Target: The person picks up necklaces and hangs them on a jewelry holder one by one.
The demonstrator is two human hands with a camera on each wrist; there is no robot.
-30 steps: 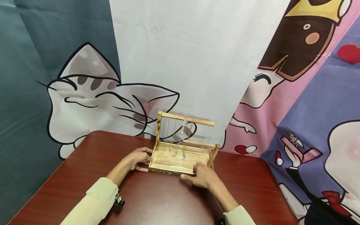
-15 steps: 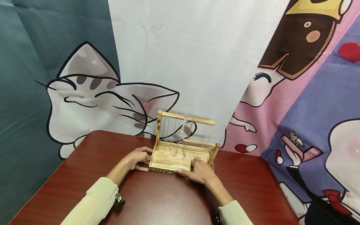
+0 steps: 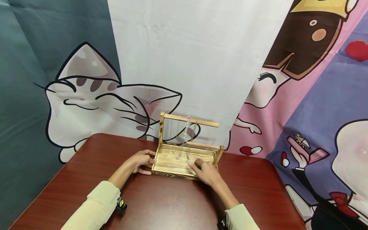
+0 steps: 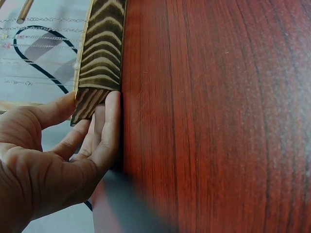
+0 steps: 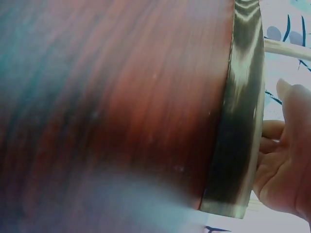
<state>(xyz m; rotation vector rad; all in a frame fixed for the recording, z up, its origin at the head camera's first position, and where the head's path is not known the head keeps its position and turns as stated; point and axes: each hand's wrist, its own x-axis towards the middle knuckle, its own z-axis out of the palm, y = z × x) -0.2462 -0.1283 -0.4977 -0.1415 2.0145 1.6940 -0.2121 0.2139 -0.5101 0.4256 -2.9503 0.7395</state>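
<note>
A wooden jewelry stand (image 3: 169, 165) with a shallow tray and crossbars sits at the back of the table. Several thin necklaces (image 3: 185, 137) hang from its upper bar, their pendants reaching down over the tray. My left hand (image 3: 141, 162) holds the tray's left end, thumb at the upper edge and fingers along the side, as the left wrist view shows at the striped wood corner (image 4: 95, 97). Over the tray's right part, my right hand (image 3: 209, 174) has its thumb extended near a necklace pendant (image 3: 188, 159); its other fingers curve inside the tray, partly hidden behind the front wall (image 5: 238, 121).
The stand rests on a reddish-brown table (image 3: 161, 204). A cloth backdrop (image 3: 195, 57) with cartoon prints hangs close behind the table's far edge. The stand has a shorter lower bar (image 3: 202, 145) at the right, beside a slanted wooden post (image 3: 219, 156).
My right hand has lifted its thumb from the tray's front edge and moved it inward, toward the hanging pendant. My left hand stays at the tray's left end.
</note>
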